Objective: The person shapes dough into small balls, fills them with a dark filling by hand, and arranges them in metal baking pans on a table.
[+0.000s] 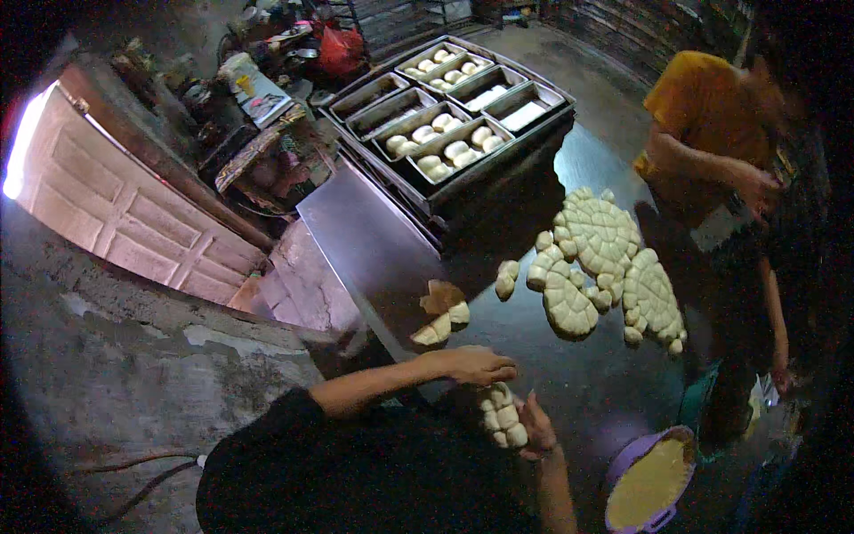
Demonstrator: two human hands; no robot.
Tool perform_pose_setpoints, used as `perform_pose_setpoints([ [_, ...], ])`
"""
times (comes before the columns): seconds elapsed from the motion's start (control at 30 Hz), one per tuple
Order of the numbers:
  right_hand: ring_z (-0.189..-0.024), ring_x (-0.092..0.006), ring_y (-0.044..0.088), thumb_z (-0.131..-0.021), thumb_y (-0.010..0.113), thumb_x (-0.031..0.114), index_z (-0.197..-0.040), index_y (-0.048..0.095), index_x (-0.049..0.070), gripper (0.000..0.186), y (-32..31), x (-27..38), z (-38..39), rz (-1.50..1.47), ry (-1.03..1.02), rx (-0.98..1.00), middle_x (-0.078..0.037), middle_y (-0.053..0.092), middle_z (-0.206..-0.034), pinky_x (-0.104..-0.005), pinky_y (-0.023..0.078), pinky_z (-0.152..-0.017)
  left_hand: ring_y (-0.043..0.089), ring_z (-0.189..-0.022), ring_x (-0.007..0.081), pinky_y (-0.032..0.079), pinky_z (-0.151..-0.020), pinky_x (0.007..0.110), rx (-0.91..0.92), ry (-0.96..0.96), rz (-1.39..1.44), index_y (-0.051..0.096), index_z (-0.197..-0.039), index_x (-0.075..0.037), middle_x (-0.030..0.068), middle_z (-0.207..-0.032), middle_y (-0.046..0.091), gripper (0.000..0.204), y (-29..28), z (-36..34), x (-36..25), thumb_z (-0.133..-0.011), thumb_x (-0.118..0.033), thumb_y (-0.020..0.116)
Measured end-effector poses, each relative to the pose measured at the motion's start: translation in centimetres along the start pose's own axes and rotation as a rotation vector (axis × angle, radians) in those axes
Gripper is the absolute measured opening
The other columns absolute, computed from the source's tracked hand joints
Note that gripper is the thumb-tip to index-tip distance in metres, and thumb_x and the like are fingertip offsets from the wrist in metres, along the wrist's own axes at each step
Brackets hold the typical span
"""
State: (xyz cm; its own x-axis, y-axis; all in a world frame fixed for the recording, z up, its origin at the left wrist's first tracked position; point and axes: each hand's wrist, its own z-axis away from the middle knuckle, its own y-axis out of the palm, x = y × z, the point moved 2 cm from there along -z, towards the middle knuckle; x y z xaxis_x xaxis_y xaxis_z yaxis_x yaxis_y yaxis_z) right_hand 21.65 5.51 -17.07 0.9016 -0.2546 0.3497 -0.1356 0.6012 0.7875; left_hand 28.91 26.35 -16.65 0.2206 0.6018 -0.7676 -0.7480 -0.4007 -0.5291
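Note:
Several pale dough pieces (503, 418) are pressed together in a short double row close to my body, over the metal table. My left hand (479, 365) reaches across from the left, its fingers bent together over the far end of the row. From the right side, my right hand (535, 425) cups the row, thumb pointing up and the fingers partly hidden. Left of the hands, a cut dough strip (433, 331) lies by a brown patch on the table. Beyond the hands is a small dough piece (506, 279).
Scored dough slabs (598, 233) spread over the right of the table (525, 356). Metal loaf pans (445, 116), some holding dough, stand at the far end. A purple tub (627, 463) of yellowish stuff is at near right. A person in an orange shirt (703, 98) stands across the table.

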Motion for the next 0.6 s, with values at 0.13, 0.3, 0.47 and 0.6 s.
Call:
perform_pose_setpoints([
  [0.13, -0.11, -0.0238, 0.059, -0.102, 0.024, 0.054, -0.147, 0.032, 0.005, 0.066, 7.1, 1.1, -4.7, -0.042, -0.068, 0.341, -0.013, 0.055, -0.13, -0.0361, 0.051, -0.09, 0.062, -0.082, 0.0246, 0.049, -0.074, 0.04, -0.584, -0.033, 0.3, 0.05, -0.134, -0.012, 0.013, -0.089, 0.064, 0.044, -0.7, 8.1, 5.3, -0.103, -0.041, 0.038],
  [0.3, -0.111, -0.0254, 0.06, -0.104, 0.021, 0.048, -0.143, 0.036, 0.003, 0.061, 18.8, 4.9, -12.7, 0.136, -0.248, 0.064, -0.014, 0.057, -0.126, -0.0388, 0.05, -0.092, 0.057, -0.078, 0.0146, 0.047, -0.07, 0.03, -1.053, -0.04, 0.494, 0.055, -0.13, -0.009, 0.0042, -0.087, 0.062, 0.052, -1.5, 14.4, 9.8, -0.103, -0.048, 0.034],
  [0.47, -0.105, -0.0232, 0.063, -0.101, 0.039, 0.032, -0.131, 0.046, -0.004, 0.047, 28.5, 13.1, -23.7, 0.38, -0.525, 0.504, -0.015, 0.062, -0.118, -0.0348, 0.051, -0.09, 0.056, -0.073, 0.01, 0.046, -0.068, 0.025, -1.126, -0.121, 0.924, 0.062, -0.121, -0.008, 0.0033, -0.084, 0.06, 0.061, -1.7, 18.4, 16.9, -0.103, -0.053, 0.026],
  [0.6, -0.099, -0.0208, 0.064, -0.097, 0.052, 0.013, -0.123, 0.05, -0.003, 0.031, 32.8, 20.7, -31.9, 1.117, -1.11, 0.046, -0.012, 0.066, -0.108, -0.0343, 0.052, -0.086, 0.052, -0.065, 0.0077, 0.044, -0.062, 0.023, -1.159, -0.235, 0.925, 0.062, -0.119, -0.003, 0.0054, -0.086, 0.061, 0.057, -7.8, 21.4, 17.8, -0.105, -0.046, 0.029],
])
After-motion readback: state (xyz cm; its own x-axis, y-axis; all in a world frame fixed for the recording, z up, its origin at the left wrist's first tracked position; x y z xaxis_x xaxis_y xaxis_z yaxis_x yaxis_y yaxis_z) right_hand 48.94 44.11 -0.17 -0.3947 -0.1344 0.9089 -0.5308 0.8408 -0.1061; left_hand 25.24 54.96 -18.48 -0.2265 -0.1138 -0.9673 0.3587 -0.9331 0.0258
